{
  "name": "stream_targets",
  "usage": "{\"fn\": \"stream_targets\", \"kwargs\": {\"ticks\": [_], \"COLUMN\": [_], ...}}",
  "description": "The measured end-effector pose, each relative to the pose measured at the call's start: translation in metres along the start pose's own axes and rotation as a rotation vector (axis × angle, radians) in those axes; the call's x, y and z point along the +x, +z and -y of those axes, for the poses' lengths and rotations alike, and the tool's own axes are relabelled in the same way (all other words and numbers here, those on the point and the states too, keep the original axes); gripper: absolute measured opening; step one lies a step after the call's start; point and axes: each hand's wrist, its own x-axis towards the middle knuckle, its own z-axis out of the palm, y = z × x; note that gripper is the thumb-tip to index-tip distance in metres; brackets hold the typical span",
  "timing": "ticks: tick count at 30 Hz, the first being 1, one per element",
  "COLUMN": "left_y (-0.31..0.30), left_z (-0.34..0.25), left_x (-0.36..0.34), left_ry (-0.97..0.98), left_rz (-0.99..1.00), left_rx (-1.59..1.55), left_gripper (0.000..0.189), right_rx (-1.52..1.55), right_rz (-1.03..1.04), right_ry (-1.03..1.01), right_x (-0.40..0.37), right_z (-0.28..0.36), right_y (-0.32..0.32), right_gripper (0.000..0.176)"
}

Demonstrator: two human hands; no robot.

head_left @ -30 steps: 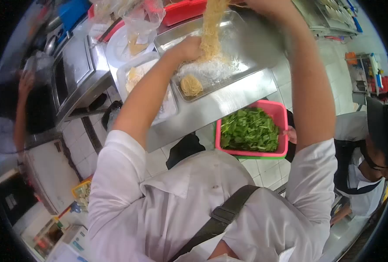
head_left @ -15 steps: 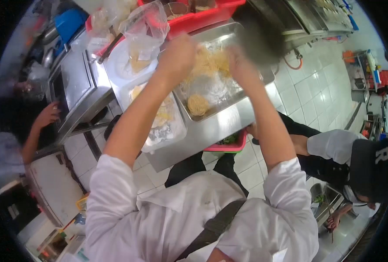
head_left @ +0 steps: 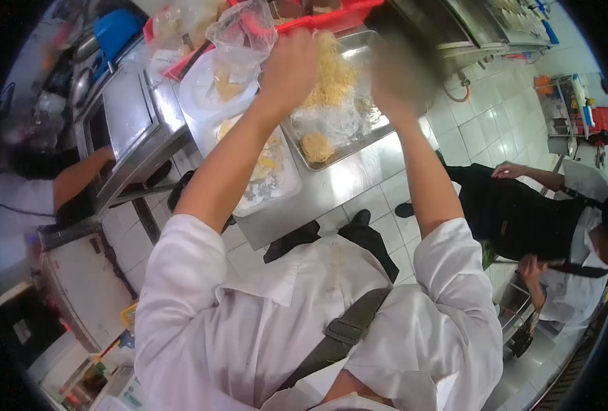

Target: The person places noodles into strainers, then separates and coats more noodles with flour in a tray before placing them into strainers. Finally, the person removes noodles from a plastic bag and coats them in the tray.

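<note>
My left hand (head_left: 291, 72) is closed on loose yellow noodles (head_left: 334, 72), which hang down beside its fingers over a metal tray (head_left: 308, 163). To the right of them, my right hand (head_left: 394, 85) is above the tray's right side, apart from the noodles. Its fingers are smeared by motion and darkened by a blurred patch. White flour (head_left: 338, 123) dusts the tray's floor. A round nest of noodles (head_left: 316, 147) sits in the near corner of the tray.
Left of the tray are a white container (head_left: 283, 188) with floured pieces and a clear plastic bag (head_left: 239, 41). A red bin (head_left: 345, 17) stands behind. One co-worker (head_left: 523, 219) stands at right; another's arm (head_left: 84, 175) reaches into a metal counter.
My right hand has moved right, off the noodles, while the left keeps hold of them. The right co-worker has straightened up, and the red basket of greens below the table is out of sight.
</note>
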Motion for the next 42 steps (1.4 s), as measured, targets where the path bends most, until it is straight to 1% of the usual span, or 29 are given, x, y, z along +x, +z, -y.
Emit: {"fn": "stream_targets", "kwargs": {"ticks": [1, 3, 4, 6, 7, 8, 9, 10, 11, 15, 17, 18, 19, 21, 22, 23, 25, 26, 28, 29, 31, 32, 34, 35, 36, 38, 40, 41, 42], "left_y": [0.01, 0.013, -0.006, -0.052, -0.05, -0.048, -0.049, -0.043, -0.028, 0.012, 0.026, 0.03, 0.036, 0.052, 0.059, 0.063, 0.064, 0.063, 0.064, 0.065, 0.067, 0.066, 0.064, 0.063, 0.062, 0.06, 0.059, 0.038, 0.016], "left_z": [0.011, 0.026, 0.02, -0.007, -0.008, -0.006, -0.006, -0.007, -0.008, -0.027, -0.048, -0.062, -0.072, -0.085, -0.091, -0.098, -0.097, -0.097, -0.099, -0.099, -0.097, -0.098, -0.099, -0.099, -0.099, -0.096, -0.094, -0.093, -0.087], "left_x": [-0.003, -0.012, -0.003, 0.005, 0.004, 0.007, 0.013, 0.01, -0.002, -0.057, -0.085, -0.095, -0.107, -0.125, -0.125, -0.127, -0.124, -0.124, -0.122, -0.124, -0.124, -0.123, -0.122, -0.122, -0.123, -0.12, -0.115, -0.101, -0.081], "left_ry": [0.003, -0.103, -0.107, -0.235, -0.251, -0.278, -0.299, -0.302, -0.307, -0.41, -0.451, -0.487, -0.507, -0.469, -0.503, -0.526, -0.57, -0.582, -0.576, -0.583, -0.558, -0.566, -0.549, -0.544, -0.542, -0.534, -0.554, -0.523, -0.488], "left_rz": [-0.016, 0.528, 0.507, -0.059, -0.054, -0.083, -0.121, -0.132, -0.04, 0.229, 0.341, 0.411, 0.397, 0.423, 0.396, 0.398, 0.307, 0.31, 0.27, 0.262, 0.224, 0.214, 0.232, 0.229, 0.248, 0.259, 0.065, -0.083, -0.234], "left_rx": [0.006, -0.061, -0.053, -0.285, -0.279, -0.42, -0.558, -0.544, -0.511, -0.362, -0.274, -0.221, -0.212, 0.005, 0.049, 0.051, 0.044, 0.054, 0.012, 0.018, 0.001, 0.004, 0.005, 0.01, -0.008, -0.02, -0.296, -0.254, -0.211], "left_gripper": [0.02, 0.023, 0.023, 0.025, 0.025, 0.025, 0.026, 0.026, 0.027, 0.038, 0.048, 0.054, 0.054, 0.061, 0.054, 0.054, 0.042, 0.042, 0.032, 0.032, 0.03, 0.03, 0.028, 0.028, 0.029, 0.029, 0.033, 0.033, 0.033], "right_rx": [0.014, 0.047, 0.05, -0.399, -0.487, -0.571, -0.556, -0.335, -0.099, 0.133, 0.698, 0.653, 0.663, 0.115, -0.044, -0.036, -0.038, -0.026, 0.365, 0.367, 0.407, 0.407, -0.027, -0.025, -0.023, -0.022, -0.182, -0.181, 0.037], "right_rz": [0.069, 0.223, 0.143, -0.136, 0.007, 0.144, 0.143, 0.557, 0.956, 1.036, 1.011, 0.996, 1.0, 0.994, 1.181, 1.196, 1.362, 1.366, 1.338, 1.336, 1.104, 1.105, 1.228, 1.221, 1.305, 1.378, 1.233, 1.224, 1.234], "right_ry": [0.037, 0.103, 0.186, 0.209, 0.151, 0.086, 0.075, -0.169, -0.417, -0.619, -0.464, -0.715, -0.738, -0.099, -0.11, -0.127, -0.413, -0.423, -0.759, -0.773, -0.298, -0.311, -0.257, -0.256, -0.316, -0.38, -0.669, -0.673, -0.692], "right_x": [-0.008, -0.019, -0.015, -0.028, -0.034, -0.037, -0.034, -0.028, -0.019, 0.02, 0.038, 0.054, 0.058, 0.05, 0.047, 0.037, 0.019, 0.015, 0.025, 0.028, 0.044, 0.043, 0.027, 0.021, 0.014, -0.001, -0.013, -0.004, 0.009], "right_z": [-0.011, -0.031, -0.029, -0.02, 0.002, 0.02, 0.021, 0.02, 0.014, -0.053, -0.087, -0.101, -0.098, -0.083, -0.07, -0.075, -0.086, -0.111, -0.173, -0.169, -0.144, -0.114, -0.054, -0.056, -0.061, -0.087, -0.143, -0.152, -0.158], "right_y": [0.018, 0.047, 0.059, 0.112, 0.117, 0.119, 0.126, 0.131, 0.135, 0.103, 0.089, 0.078, 0.069, 0.049, 0.04, 0.036, 0.051, 0.065, 0.094, 0.091, 0.064, 0.042, -0.001, -0.006, -0.006, 0.024, 0.072, 0.069, 0.061], "right_gripper": [0.02, 0.027, 0.034, 0.034, 0.041, 0.049, 0.049, 0.052, 0.056, 0.045, 0.039, 0.069, 0.069, 0.088, 0.093, 0.093, 0.092, 0.092, 0.088, 0.088, 0.071, 0.071, 0.06, 0.06, 0.059, 0.059, 0.058, 0.058, 0.06]}}
